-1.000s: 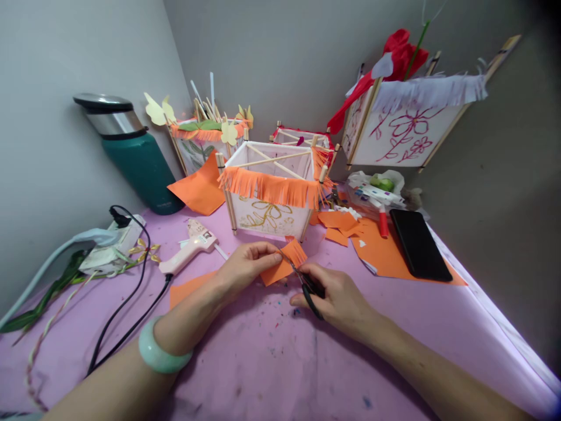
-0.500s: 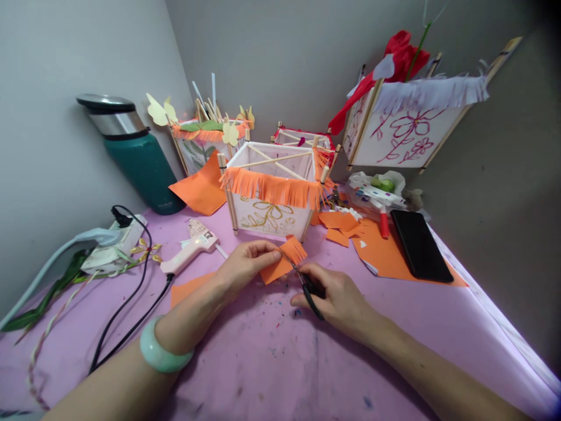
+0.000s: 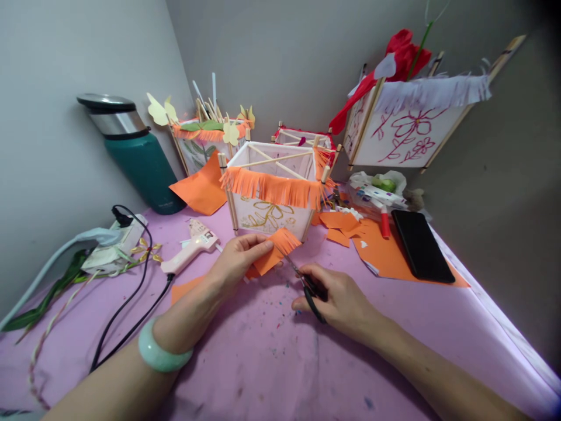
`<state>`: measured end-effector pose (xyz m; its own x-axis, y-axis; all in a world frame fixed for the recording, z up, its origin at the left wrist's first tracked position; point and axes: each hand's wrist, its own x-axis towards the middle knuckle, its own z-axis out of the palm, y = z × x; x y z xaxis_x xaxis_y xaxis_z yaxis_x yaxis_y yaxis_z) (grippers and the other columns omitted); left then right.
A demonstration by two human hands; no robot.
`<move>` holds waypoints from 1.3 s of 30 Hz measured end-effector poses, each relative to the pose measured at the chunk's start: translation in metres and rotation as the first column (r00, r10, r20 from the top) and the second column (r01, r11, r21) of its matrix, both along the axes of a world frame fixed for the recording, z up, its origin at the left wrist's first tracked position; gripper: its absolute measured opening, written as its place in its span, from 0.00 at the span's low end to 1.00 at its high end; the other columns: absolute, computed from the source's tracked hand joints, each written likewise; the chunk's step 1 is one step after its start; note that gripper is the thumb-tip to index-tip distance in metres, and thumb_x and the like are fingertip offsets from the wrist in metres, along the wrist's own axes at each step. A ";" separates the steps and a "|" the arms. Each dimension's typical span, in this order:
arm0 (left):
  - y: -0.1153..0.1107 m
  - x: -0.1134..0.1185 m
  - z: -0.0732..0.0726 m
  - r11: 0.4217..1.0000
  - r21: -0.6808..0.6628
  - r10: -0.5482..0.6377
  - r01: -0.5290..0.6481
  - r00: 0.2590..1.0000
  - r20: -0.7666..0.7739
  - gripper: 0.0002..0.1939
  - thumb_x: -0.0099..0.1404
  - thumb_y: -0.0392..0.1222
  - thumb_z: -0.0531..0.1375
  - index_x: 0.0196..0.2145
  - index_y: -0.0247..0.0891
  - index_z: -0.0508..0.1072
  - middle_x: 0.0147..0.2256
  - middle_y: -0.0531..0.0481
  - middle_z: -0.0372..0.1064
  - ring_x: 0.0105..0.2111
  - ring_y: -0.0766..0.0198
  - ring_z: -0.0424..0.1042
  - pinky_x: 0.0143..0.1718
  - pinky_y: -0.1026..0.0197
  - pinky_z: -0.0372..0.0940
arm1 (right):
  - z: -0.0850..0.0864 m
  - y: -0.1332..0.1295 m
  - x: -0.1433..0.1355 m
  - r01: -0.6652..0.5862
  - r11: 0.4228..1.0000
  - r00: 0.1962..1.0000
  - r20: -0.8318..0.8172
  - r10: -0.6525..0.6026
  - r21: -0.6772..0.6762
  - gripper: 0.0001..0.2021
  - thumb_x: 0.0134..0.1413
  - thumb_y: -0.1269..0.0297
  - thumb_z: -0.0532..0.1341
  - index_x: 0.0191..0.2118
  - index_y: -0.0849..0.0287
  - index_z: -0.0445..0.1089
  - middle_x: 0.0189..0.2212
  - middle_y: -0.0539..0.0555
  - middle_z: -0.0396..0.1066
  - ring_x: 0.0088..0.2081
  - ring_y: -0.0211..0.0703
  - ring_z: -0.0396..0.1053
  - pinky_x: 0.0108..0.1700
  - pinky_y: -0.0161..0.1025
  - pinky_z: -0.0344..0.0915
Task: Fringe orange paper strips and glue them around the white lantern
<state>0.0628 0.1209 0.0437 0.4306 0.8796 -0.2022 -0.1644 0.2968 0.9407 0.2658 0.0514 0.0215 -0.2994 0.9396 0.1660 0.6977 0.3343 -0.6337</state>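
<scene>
My left hand (image 3: 242, 257) pinches a piece of orange paper (image 3: 268, 261) between thumb and fingers. Narrow slits form a fringe along the paper's upper right edge. Black-handled scissors (image 3: 312, 297) sit in my right hand (image 3: 337, 292), with fingers in the loops. Their blades reach up and left to the fringed edge of the paper. Just behind the paper stands a white lantern (image 3: 272, 216) with a wooden stick frame, a gold flower drawing and an orange paper fringe (image 3: 274, 186) round its top.
To the left lie a pink glue gun (image 3: 188, 254) with its black cord, a power strip (image 3: 116, 251) and a teal bottle (image 3: 142, 169). At right are orange paper scraps (image 3: 339, 222), a black phone (image 3: 421, 245) and a red marker (image 3: 384, 222). Another lantern (image 3: 412, 128) hangs above.
My left hand has shifted slightly left and turned the orange paper, so its fringed edge sits higher and further left. My right hand and the scissors have barely moved.
</scene>
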 end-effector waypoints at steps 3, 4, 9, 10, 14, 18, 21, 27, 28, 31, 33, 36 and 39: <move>0.000 -0.001 0.000 1.000 0.013 -0.007 0.006 1.000 0.009 0.11 0.56 0.46 0.65 0.32 0.36 0.74 0.26 0.48 0.76 0.27 0.64 0.75 0.30 0.65 0.66 | 0.000 0.000 0.000 -0.004 1.000 1.000 0.004 0.004 -0.005 0.17 0.50 0.53 0.65 0.42 0.57 0.68 0.25 0.47 0.66 0.25 0.35 0.60 0.28 0.31 0.57; 0.000 -0.001 0.000 1.000 0.016 -0.006 0.006 1.000 0.010 0.10 0.56 0.46 0.64 0.32 0.36 0.74 0.26 0.48 0.76 0.26 0.64 0.75 0.30 0.65 0.66 | 0.000 0.000 0.000 -0.007 1.000 1.000 0.005 0.007 -0.006 0.17 0.50 0.53 0.65 0.43 0.57 0.68 0.26 0.47 0.66 0.25 0.35 0.60 0.28 0.31 0.58; 0.001 0.000 0.000 1.000 0.020 0.004 -0.004 1.000 0.011 0.10 0.56 0.46 0.65 0.32 0.37 0.74 0.25 0.50 0.75 0.24 0.66 0.73 0.28 0.66 0.65 | 0.001 -0.001 0.000 -0.013 1.000 1.000 -0.002 0.013 0.002 0.18 0.49 0.53 0.65 0.43 0.57 0.68 0.26 0.47 0.67 0.25 0.36 0.61 0.28 0.32 0.58; 0.001 0.000 -0.001 1.000 0.018 0.005 -0.005 1.000 0.005 0.11 0.55 0.46 0.65 0.32 0.36 0.74 0.25 0.50 0.75 0.24 0.66 0.73 0.27 0.66 0.65 | 0.001 -0.001 0.000 -0.013 1.000 1.000 -0.002 0.013 0.001 0.18 0.49 0.53 0.65 0.43 0.57 0.68 0.26 0.47 0.67 0.25 0.36 0.61 0.28 0.32 0.58; 0.000 0.000 -0.001 1.000 0.017 0.009 -0.009 1.000 -0.015 0.12 0.54 0.47 0.65 0.33 0.36 0.73 0.25 0.50 0.74 0.23 0.66 0.72 0.24 0.67 0.62 | 0.001 -0.001 0.000 -0.003 1.000 1.000 0.003 0.003 -0.004 0.16 0.50 0.54 0.65 0.42 0.57 0.68 0.25 0.46 0.65 0.25 0.35 0.60 0.28 0.31 0.57; -0.001 0.002 -0.001 1.000 0.017 0.010 -0.010 1.000 0.019 0.10 0.55 0.45 0.65 0.31 0.37 0.74 0.25 0.52 0.74 0.24 0.68 0.72 0.26 0.68 0.63 | 0.000 -0.001 0.000 -0.003 1.000 1.000 -0.002 0.003 -0.004 0.15 0.50 0.55 0.65 0.41 0.57 0.68 0.24 0.46 0.65 0.24 0.35 0.59 0.27 0.31 0.56; -0.002 0.003 -0.002 1.000 0.016 0.010 -0.010 1.000 0.011 0.10 0.55 0.46 0.65 0.31 0.37 0.74 0.26 0.52 0.74 0.25 0.68 0.72 0.27 0.67 0.64 | -0.001 0.000 0.000 -0.002 1.000 1.000 -0.008 0.002 0.005 0.15 0.51 0.55 0.64 0.41 0.57 0.68 0.24 0.46 0.65 0.24 0.35 0.59 0.27 0.31 0.56; -0.002 0.003 -0.001 1.000 0.007 0.004 -0.004 1.000 -0.012 0.13 0.53 0.48 0.66 0.33 0.38 0.74 0.27 0.51 0.75 0.27 0.65 0.74 0.26 0.67 0.64 | -0.004 0.001 0.000 0.000 1.000 1.000 -0.021 0.001 0.004 0.15 0.50 0.53 0.65 0.41 0.57 0.69 0.24 0.46 0.64 0.24 0.35 0.60 0.27 0.31 0.57; -0.002 0.003 -0.001 1.000 0.004 0.002 -0.002 1.000 -0.010 0.12 0.53 0.48 0.66 0.33 0.38 0.74 0.26 0.51 0.75 0.26 0.65 0.74 0.26 0.67 0.64 | -0.004 0.001 0.000 -0.002 1.000 1.000 -0.021 0.002 0.004 0.16 0.50 0.53 0.65 0.41 0.57 0.69 0.23 0.46 0.64 0.24 0.35 0.60 0.27 0.31 0.57; -0.001 0.003 -0.001 1.000 0.000 -0.003 0.003 1.000 0.000 0.11 0.54 0.47 0.66 0.32 0.37 0.74 0.26 0.51 0.75 0.26 0.65 0.74 0.27 0.67 0.64 | -0.005 0.002 0.000 -0.003 1.000 1.000 -0.015 0.003 0.004 0.15 0.51 0.53 0.64 0.40 0.57 0.69 0.23 0.45 0.63 0.24 0.35 0.59 0.27 0.31 0.57; -0.001 0.003 -0.001 1.000 0.000 -0.012 0.012 1.000 -0.003 0.11 0.55 0.47 0.65 0.32 0.37 0.74 0.26 0.50 0.75 0.26 0.65 0.74 0.27 0.67 0.64 | -0.005 0.002 0.000 0.000 1.000 1.000 -0.007 0.000 0.005 0.15 0.52 0.53 0.64 0.40 0.57 0.69 0.23 0.45 0.63 0.24 0.35 0.59 0.27 0.31 0.56; -0.001 0.004 -0.001 1.000 0.002 -0.015 0.015 1.000 -0.011 0.10 0.56 0.46 0.65 0.31 0.37 0.73 0.25 0.50 0.75 0.24 0.67 0.73 0.26 0.68 0.63 | -0.007 0.002 0.001 0.006 1.000 1.000 0.005 -0.006 0.008 0.15 0.52 0.52 0.64 0.39 0.57 0.68 0.23 0.45 0.62 0.24 0.35 0.58 0.27 0.31 0.56; -0.002 0.004 0.000 1.000 0.010 -0.008 0.008 1.000 -0.019 0.10 0.57 0.46 0.64 0.30 0.36 0.73 0.24 0.50 0.75 0.23 0.69 0.72 0.23 0.70 0.61 | -0.008 0.003 0.002 0.006 1.000 1.000 0.012 -0.006 0.016 0.15 0.52 0.52 0.64 0.38 0.57 0.68 0.22 0.45 0.62 0.24 0.35 0.58 0.27 0.31 0.56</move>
